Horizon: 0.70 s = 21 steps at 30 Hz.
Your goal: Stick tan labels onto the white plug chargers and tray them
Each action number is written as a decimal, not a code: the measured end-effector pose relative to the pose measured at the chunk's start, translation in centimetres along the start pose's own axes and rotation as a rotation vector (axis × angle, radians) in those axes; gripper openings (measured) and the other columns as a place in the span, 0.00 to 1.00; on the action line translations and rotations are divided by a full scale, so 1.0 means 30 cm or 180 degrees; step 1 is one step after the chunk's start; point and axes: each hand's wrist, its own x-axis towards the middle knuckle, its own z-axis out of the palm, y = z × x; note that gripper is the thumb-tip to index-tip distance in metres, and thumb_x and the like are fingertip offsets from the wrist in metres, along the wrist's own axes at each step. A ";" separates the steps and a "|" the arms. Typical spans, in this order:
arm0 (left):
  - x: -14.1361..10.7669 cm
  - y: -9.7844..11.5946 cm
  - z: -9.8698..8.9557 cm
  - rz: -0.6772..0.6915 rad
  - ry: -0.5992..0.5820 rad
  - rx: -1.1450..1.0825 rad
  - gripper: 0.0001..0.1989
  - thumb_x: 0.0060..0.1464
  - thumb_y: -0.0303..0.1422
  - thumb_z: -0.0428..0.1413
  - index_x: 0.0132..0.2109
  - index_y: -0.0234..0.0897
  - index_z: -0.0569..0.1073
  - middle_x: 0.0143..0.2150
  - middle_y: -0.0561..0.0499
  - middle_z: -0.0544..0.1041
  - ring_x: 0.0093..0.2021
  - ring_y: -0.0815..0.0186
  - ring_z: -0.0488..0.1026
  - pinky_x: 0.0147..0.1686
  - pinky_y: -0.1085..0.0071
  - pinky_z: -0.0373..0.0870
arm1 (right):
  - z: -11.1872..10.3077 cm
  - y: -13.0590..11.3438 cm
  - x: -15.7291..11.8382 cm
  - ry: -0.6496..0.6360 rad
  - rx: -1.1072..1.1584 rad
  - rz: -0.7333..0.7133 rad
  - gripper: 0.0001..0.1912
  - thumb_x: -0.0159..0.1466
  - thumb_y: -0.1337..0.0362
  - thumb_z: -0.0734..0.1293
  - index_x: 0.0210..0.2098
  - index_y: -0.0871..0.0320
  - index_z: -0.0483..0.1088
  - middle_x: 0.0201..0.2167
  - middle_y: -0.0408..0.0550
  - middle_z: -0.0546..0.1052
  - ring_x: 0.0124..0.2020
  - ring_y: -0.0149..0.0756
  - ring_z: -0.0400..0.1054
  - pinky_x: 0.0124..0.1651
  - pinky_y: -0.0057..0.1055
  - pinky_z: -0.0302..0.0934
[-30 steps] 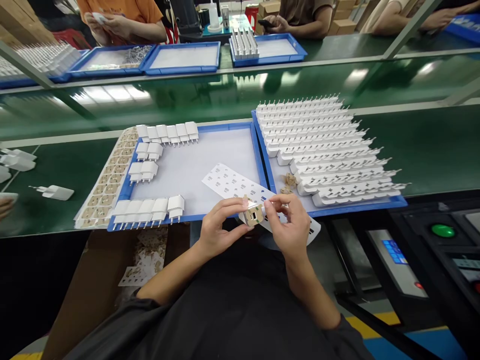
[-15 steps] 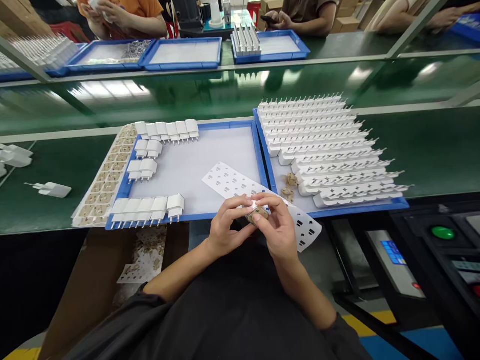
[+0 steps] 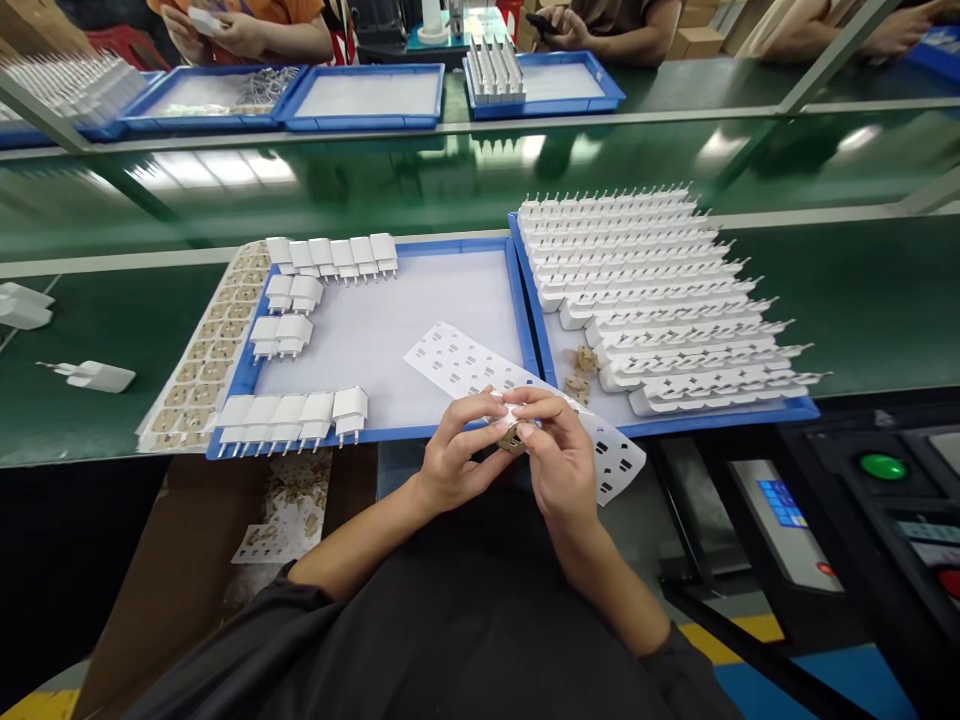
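In front of my body, my left hand (image 3: 459, 452) and my right hand (image 3: 559, 455) both have their fingers closed around one small white plug charger (image 3: 511, 438). A tan patch shows on its lower face; the fingers cover most of the rest. Just behind my hands a white sticker sheet (image 3: 459, 358) with grey printed marks lies across two tray rims, and its near end passes behind my right hand. Several white plug chargers (image 3: 281, 418) stand in rows along the left part of the blue tray (image 3: 442, 430), pins toward me.
The second blue tray (image 3: 720, 418) on the right holds many rows of white plug chargers (image 3: 645, 290) and tan scraps (image 3: 581, 360). Stacked sheets of tan stickers (image 3: 202, 350) lie at left, beside a loose charger (image 3: 97, 375). Across the bench, other people (image 3: 247, 35) sit behind more trays.
My fingers have tilted the charger, so its tan face is turned downward and shows less. My right thumb has shifted off that face toward its edge. The view has shifted slightly.
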 end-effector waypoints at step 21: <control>0.010 0.013 -0.091 -0.1519 -0.0460 -0.0378 0.20 0.59 0.28 0.64 0.57 0.41 0.72 0.53 0.43 0.77 0.55 0.59 0.77 0.54 0.60 0.79 | -0.133 -0.086 0.033 -0.0553 -0.2302 -0.1653 0.04 0.67 0.67 0.69 0.39 0.51 0.73 0.33 0.44 0.80 0.37 0.40 0.76 0.42 0.40 0.72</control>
